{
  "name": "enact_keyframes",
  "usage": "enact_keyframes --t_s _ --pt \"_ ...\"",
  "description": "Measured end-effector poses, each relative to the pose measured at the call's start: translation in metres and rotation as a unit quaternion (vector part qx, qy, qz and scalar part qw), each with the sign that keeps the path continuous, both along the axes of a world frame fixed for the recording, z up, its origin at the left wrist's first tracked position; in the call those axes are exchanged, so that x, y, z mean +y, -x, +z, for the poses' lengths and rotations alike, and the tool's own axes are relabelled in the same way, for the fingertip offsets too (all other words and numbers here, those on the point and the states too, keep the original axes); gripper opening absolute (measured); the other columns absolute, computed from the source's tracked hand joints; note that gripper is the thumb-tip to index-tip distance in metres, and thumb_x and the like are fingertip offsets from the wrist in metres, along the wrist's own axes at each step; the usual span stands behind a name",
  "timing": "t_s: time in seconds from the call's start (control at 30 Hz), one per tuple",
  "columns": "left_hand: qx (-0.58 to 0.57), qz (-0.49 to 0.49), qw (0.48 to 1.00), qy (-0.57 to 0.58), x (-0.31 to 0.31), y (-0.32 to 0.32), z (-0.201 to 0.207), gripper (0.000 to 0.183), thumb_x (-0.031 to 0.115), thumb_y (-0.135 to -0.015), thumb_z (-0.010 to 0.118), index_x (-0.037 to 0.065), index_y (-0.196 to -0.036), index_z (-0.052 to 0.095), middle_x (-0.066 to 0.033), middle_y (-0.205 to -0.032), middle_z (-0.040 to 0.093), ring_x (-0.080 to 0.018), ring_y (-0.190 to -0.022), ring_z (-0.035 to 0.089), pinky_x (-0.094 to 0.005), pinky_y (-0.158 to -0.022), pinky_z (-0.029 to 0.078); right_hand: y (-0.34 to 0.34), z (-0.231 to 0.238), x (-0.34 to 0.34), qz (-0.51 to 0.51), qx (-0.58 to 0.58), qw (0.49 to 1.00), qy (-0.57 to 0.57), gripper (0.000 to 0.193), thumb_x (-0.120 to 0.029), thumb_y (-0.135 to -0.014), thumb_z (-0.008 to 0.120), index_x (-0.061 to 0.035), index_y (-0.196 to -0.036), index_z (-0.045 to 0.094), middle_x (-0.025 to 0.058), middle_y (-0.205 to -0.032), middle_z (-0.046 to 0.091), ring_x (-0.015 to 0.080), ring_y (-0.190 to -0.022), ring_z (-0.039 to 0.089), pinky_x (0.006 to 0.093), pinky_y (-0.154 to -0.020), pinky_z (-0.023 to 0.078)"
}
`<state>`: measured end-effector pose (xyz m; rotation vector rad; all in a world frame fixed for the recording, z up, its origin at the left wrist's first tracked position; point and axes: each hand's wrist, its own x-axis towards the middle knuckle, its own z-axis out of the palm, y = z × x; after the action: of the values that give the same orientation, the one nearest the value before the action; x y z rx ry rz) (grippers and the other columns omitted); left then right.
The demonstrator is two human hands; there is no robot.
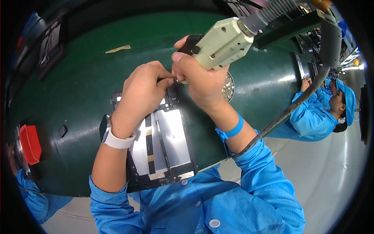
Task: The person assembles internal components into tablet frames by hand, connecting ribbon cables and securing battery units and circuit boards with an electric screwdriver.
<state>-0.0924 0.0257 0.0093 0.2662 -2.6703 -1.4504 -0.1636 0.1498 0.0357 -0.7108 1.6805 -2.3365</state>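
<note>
My right hand [206, 84] is wrapped round a pale green power screwdriver [224, 43] with a black lever, its nose pointing left. At that nose, the thumb and fingertips of my left hand [144, 84] are pinched together. Whatever they hold is too small or hidden to name. Below both hands lies an opened tablet-like device [177, 132], with a silvery plate, black strips and a dark frame. My left hand and wrist cover part of its upper left. Beside my right wrist, a round dish [228, 87] full of small metal screws is partly hidden.
A grey hose [269, 17] runs from the screwdriver, and a dark cable [288, 111] hangs down to the right. On the green table [257, 85] lie a tan strip [118, 49], a small black part [62, 128] and a red box [30, 144]. A co-worker in blue [315, 113] sits at right.
</note>
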Motion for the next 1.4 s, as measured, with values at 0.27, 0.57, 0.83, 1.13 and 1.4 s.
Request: enact_keyframes --t_s 0.27,0.57,0.83,1.13,1.4 --pt "-0.014 0.018 0.999 0.039 0.005 -0.001 0.011 0.011 0.009 -0.085 0.067 0.002 -0.091 0.073 -0.0109 -0.090 0.066 -0.0313 -0.091 0.064 -0.0403 -0.080 0.049 0.000 0.005 -0.002 0.032 -0.011 0.999 -0.010 0.018 0.006 -0.077 0.066 0.0044 -0.095 0.063 0.0053 -0.071 0.060 0.0101 -0.053 0.055 0.0246 -0.047 0.045" --pt "-0.026 0.010 1.000 0.006 0.001 -0.002 0.009 0.017 0.013 -0.085 0.068 0.005 -0.097 0.076 -0.0075 -0.089 0.067 -0.0256 -0.083 0.065 -0.0348 -0.077 0.050 0.037 0.025 0.051 -0.060 0.052 0.997 0.012 0.023 0.003 -0.082 0.064 0.0062 -0.104 0.061 0.0058 -0.064 0.056 0.0134 -0.049 0.052 0.0315 -0.051 0.047" --pt "-0.015 0.005 1.000 0.020 0.003 0.000 0.009 0.017 0.013 -0.086 0.068 0.004 -0.097 0.076 -0.0067 -0.090 0.068 -0.0237 -0.082 0.065 -0.0335 -0.077 0.050 0.074 0.006 0.060 -0.115 0.054 0.992 -0.021 0.017 0.003 -0.081 0.062 0.0062 -0.097 0.061 0.0055 -0.061 0.054 0.0141 -0.048 0.050 0.0317 -0.051 0.047" --pt "-0.027 0.010 1.000 0.002 0.004 0.001 0.012 0.018 0.007 -0.087 0.070 -0.005 -0.101 0.073 -0.0065 -0.087 0.065 -0.0156 -0.076 0.060 -0.0281 -0.070 0.046 0.081 -0.006 0.063 -0.129 0.047 0.990 -0.034 0.014 0.003 -0.080 0.062 0.0055 -0.094 0.060 0.0060 -0.060 0.054 0.0144 -0.048 0.050 0.0315 -0.051 0.047" --pt "-0.031 0.010 0.999 -0.007 0.004 0.000 0.014 0.018 0.007 -0.087 0.070 -0.005 -0.101 0.073 -0.0070 -0.088 0.065 -0.0166 -0.078 0.061 -0.0283 -0.071 0.047 0.080 -0.006 0.062 -0.128 0.039 0.991 -0.023 0.012 0.003 -0.080 0.062 0.0049 -0.092 0.060 0.0059 -0.060 0.054 0.0144 -0.048 0.050 0.0315 -0.051 0.047"
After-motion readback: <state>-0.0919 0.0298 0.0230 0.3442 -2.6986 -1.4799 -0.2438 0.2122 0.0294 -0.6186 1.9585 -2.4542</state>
